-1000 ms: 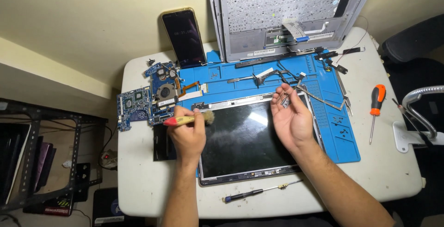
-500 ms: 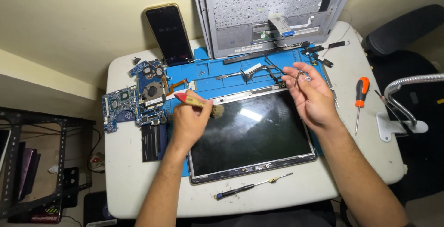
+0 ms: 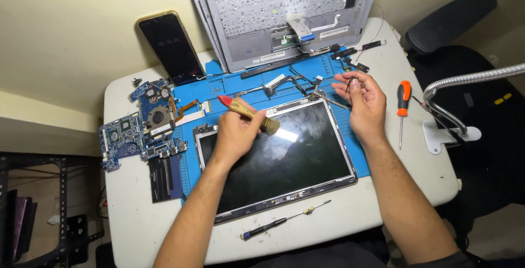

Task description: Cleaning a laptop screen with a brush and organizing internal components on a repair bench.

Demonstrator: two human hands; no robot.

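My left hand (image 3: 236,132) grips a small paintbrush (image 3: 247,113) with a wooden handle and red tip; its bristles rest on the upper edge of a laptop screen panel (image 3: 290,164) lying flat on a blue work mat (image 3: 229,85). My right hand (image 3: 363,101) hovers over the panel's top right corner, fingers pinched on a thin black cable (image 3: 348,85). Both forearms reach in from the bottom.
A blue circuit board with a fan (image 3: 143,128) lies left of the mat. A phone (image 3: 170,46) and a grey keyboard shell (image 3: 284,14) lean against the wall. An orange-handled screwdriver (image 3: 403,104) lies right, a black one (image 3: 284,221) in front, a lamp base (image 3: 448,134) far right.
The view has shifted. My left hand has carried the brush rightward onto the screen's top edge. My right hand stays near the top right corner, pinching the cable.
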